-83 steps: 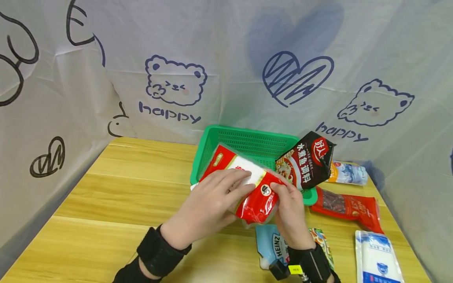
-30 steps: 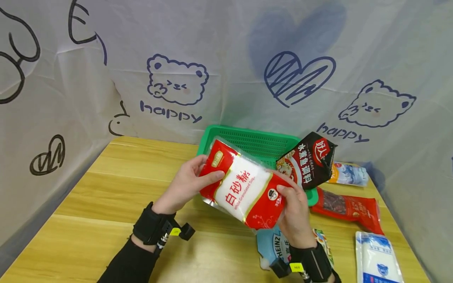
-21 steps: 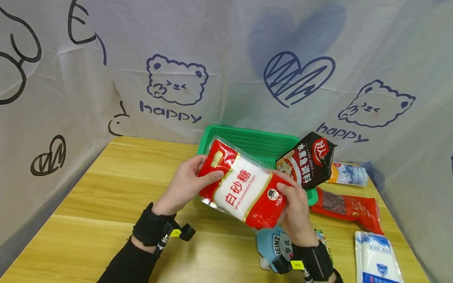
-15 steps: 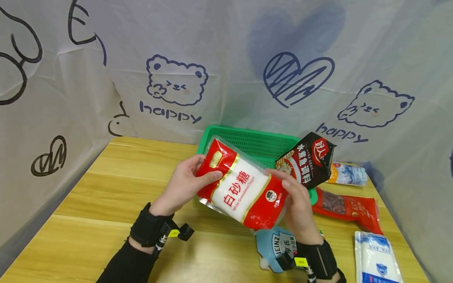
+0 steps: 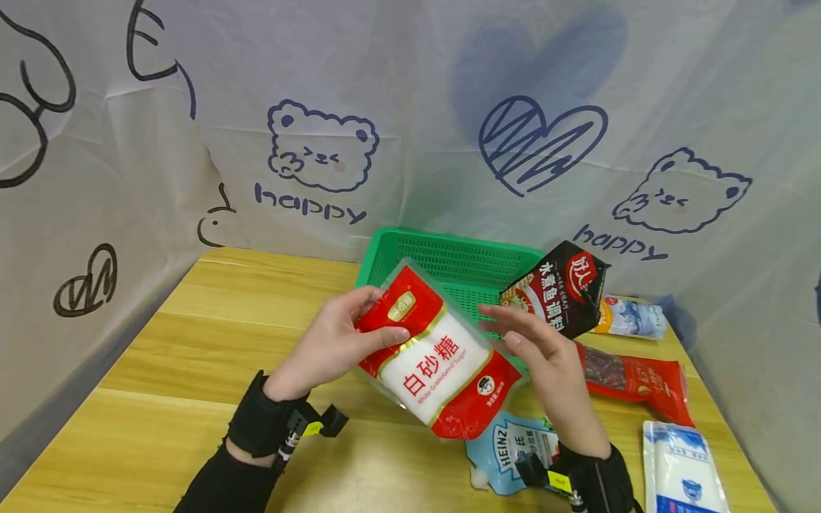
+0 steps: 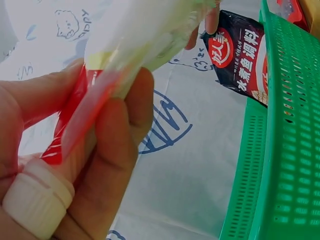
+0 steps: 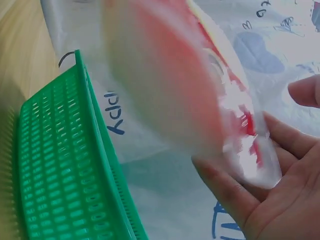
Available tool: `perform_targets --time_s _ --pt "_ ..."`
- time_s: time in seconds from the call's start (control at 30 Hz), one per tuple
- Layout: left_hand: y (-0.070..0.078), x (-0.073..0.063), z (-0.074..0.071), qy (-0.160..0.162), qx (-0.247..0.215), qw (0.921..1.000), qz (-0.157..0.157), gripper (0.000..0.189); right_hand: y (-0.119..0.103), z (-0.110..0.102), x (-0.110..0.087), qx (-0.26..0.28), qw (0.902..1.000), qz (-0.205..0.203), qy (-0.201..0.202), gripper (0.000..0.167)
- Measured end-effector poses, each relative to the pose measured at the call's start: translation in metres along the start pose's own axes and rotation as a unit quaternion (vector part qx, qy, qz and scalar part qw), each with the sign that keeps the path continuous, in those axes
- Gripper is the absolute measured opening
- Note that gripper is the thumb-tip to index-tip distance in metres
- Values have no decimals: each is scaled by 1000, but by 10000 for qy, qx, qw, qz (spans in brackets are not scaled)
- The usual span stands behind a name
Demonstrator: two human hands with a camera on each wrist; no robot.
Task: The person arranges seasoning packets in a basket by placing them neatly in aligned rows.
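Red-and-white sugar bag (image 5: 436,356) held up at the near side of the green basket (image 5: 462,260).
The left hand's (image 5: 333,342) grip pinches one end of the bag, thumb on the front, a white ribbed cap (image 6: 37,200) showing by the palm; the right hand's (image 5: 554,363) grip is spread beside the other end, contact unclear. A black seasoning packet (image 5: 561,285) leans at the basket's right end. Right of the basket lie an orange-and-blue pouch (image 5: 631,317), a red packet (image 5: 641,381) and, nearer the person, a white-and-blue bag (image 5: 686,467); a Heinz pouch (image 5: 503,449) lies on the bench (image 5: 256,313) in front of the basket.
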State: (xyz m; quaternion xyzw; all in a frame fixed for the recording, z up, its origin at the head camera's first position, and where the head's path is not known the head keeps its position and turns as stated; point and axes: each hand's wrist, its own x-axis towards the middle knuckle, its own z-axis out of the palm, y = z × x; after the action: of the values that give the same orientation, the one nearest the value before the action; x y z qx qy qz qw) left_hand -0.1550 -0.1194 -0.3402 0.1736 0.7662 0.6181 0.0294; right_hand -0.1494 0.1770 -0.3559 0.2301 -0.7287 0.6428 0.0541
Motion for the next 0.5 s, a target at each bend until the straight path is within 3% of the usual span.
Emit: perform_targets --time_s 0.27,0.5 --pt "1 -1 7 -337 388 9987 -67 35 2 8 -1 -531 9967 -305 -541 40" --pt "3 -3 15 -617 947 9935 123 31 3 18 -2 -922 9934 -135 -666 43"
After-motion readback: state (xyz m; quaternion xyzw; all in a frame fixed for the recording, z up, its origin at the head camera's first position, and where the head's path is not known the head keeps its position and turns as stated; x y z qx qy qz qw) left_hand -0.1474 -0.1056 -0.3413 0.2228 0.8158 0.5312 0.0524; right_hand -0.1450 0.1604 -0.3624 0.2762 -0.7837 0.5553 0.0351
